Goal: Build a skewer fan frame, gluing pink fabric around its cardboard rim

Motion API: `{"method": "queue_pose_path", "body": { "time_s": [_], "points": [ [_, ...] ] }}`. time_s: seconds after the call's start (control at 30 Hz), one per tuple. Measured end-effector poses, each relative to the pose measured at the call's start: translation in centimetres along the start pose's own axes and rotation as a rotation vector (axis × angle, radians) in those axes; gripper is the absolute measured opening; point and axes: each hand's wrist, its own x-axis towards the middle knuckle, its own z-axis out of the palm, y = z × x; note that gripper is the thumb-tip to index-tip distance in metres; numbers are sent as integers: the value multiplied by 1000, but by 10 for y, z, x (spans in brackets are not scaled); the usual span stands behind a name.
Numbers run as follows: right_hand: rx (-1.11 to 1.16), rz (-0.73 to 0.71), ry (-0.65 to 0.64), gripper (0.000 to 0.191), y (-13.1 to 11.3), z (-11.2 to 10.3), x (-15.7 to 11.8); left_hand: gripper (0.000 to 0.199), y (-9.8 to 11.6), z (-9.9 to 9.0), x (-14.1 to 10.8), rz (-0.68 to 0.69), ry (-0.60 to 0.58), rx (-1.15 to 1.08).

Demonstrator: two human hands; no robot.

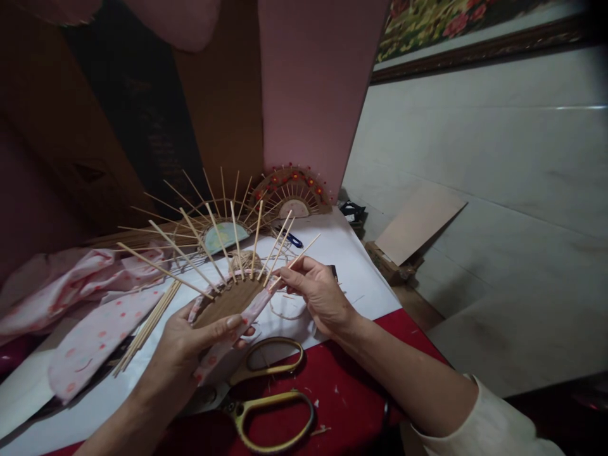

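My left hand (pixel 190 345) is closed around a cardboard half-disc (pixel 231 303) edged with pink-and-white fabric, thumb pressed on its near straight side. Several thin wooden sticks (pixel 216 234) fan out from its curved rim. At the rim's right end my right hand (pixel 316 291) pinches a wooden stick (pixel 304 249) between thumb and fingers, its lower end against the fabric edge. Behind the half-disc sits a ball of twine (pixel 246 261). Scissors with yellow handles (pixel 270 396) lie below the hands, their blades partly hidden.
On the white sheet (pixel 375 278) stand a stick fan with a pale green centre (pixel 225 236) and a fan with red flowers (pixel 293 183). A blue cutter (pixel 292 239), loose sticks (pixel 147 329) and dotted fabric (pixel 102 345) lie around. A cardboard panel (pixel 418 218) leans at the right wall.
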Motion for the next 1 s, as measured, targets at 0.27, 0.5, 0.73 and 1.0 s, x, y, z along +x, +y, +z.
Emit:
{"method": "queue_pose_path", "body": {
  "time_s": [0.27,0.5,0.73,1.0],
  "points": [
    [-85,-124,-25,17,3,0,-1,55,-1,0,-1,-8,9,25],
    [-158,-186,0,20,5,0,-1,47,0,3,-3,5,47,34],
    [-99,-129,5,23,0,4,-3,62,0,6,-3,-10,74,41],
    [-94,-118,31,22,1,4,-3,58,0,6,-3,-21,46,18]
  ]
}}
